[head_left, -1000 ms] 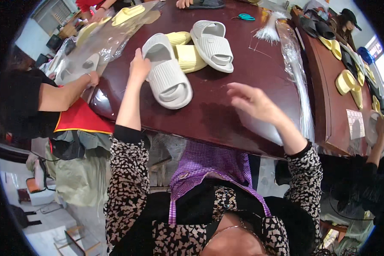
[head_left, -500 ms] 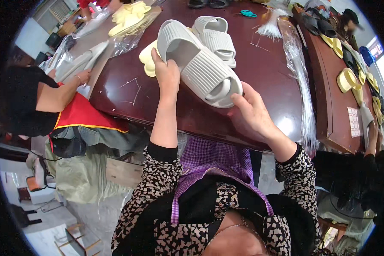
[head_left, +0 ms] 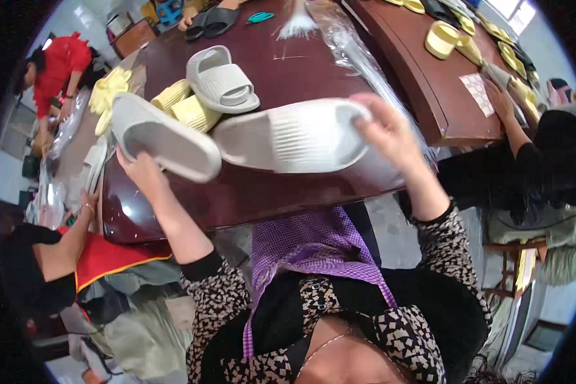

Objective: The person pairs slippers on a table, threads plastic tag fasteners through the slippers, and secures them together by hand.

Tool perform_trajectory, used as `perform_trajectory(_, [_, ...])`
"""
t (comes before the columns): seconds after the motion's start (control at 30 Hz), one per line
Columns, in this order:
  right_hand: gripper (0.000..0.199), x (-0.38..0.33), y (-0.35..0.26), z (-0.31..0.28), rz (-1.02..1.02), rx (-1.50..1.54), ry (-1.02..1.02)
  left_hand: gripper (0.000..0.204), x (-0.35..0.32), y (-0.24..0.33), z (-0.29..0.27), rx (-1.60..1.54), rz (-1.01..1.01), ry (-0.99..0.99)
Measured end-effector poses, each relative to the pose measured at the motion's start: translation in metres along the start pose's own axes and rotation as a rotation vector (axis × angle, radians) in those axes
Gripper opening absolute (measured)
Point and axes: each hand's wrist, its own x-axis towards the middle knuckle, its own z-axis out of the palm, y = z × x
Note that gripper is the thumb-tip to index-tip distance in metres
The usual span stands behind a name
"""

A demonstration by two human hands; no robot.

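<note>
My left hand (head_left: 144, 171) grips the side of a light grey slide slipper (head_left: 184, 148), held tilted above the table on the left. A matching grey slide slipper (head_left: 307, 137) with a ribbed strap is in my right hand (head_left: 390, 133), whose fingers close around one end; that hand is slightly blurred. The two held slippers come together near their inner ends, and I cannot tell whether they touch. Just beyond them, another grey pair of slippers (head_left: 237, 83) lies on the dark red table (head_left: 173, 208), next to a yellow pair of slippers (head_left: 195, 114).
Teal scissors (head_left: 260, 17) and a bundle of clear plastic bags (head_left: 352, 51) lie farther back. More yellow slippers (head_left: 443, 40) sit on the brown table at right. Co-workers' hands (head_left: 502, 99) work at right, at left (head_left: 88, 203) and by dark slippers (head_left: 216, 22) at the far edge.
The grey slippers, held close together before, are now spread apart, one in each hand. My left hand has moved left and down. The whole view has turned, shifting the table.
</note>
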Motion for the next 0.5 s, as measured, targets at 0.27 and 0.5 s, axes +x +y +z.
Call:
perform_trajectory(0.27, [0.03, 0.054, 0.019, -0.085, -0.054, -0.337, -0.198, 0.055, -0.089, -0.008, 0.022, 0.422, 0.151, -0.85])
perform_trajectory(0.5, [0.034, 0.105, 0.062, -0.05, -0.117, -0.398, -0.116, 0.053, -0.169, -0.005, 0.076, 0.737, 0.263, -0.87])
